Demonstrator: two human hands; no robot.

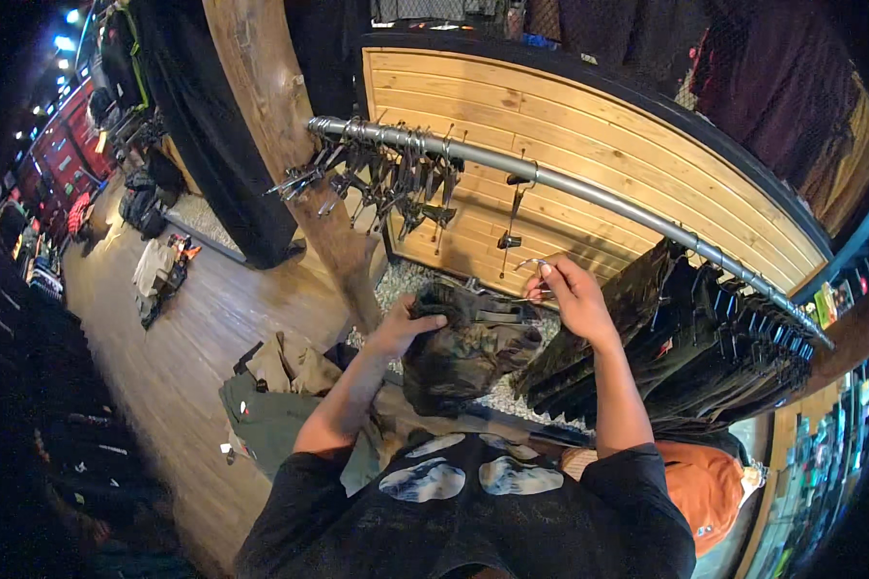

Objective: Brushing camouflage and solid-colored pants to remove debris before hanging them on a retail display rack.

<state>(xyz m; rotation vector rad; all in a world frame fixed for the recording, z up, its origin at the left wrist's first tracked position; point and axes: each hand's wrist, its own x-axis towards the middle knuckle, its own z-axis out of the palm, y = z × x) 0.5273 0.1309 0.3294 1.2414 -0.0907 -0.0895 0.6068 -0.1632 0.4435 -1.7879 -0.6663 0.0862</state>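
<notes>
A camouflage garment [459, 359], probably trousers, hangs bunched in front of my chest. My left hand [406, 330] grips its upper left part, thumb laid over the cloth. Just right of it, my right hand [572, 297] pinches a thin hanger [529, 262] by the metal near its curved hook. The hanger's lower part runs toward the garment's top edge; whether it is clipped on there I cannot tell.
A metal rail [589, 190] crosses ahead against a wooden panel [473, 87]. Empty clip hangers [406, 174] crowd its left end; dark trousers [686, 328] fill its right. A wooden post [270, 96] stands left. Folded clothes [280, 410] lie on the floor, and an orange bag [705, 492] sits right.
</notes>
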